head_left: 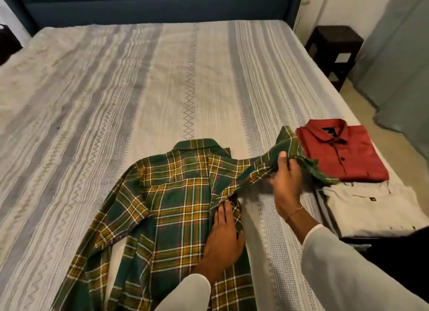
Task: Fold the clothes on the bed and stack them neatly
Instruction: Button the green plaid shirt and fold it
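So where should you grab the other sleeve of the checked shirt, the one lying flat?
Probably near its cuff end, coming from the left. That sleeve lies flat down the shirt's left side, and the left hand presses the shirt while the right hand holds the other sleeve.

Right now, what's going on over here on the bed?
A person is folding a green plaid shirt spread out on the bed. The left hand presses flat on the shirt's body while the right hand grips its sleeve, lifted off the bed. To the right lie a folded red shirt and, nearer, a folded white shirt.
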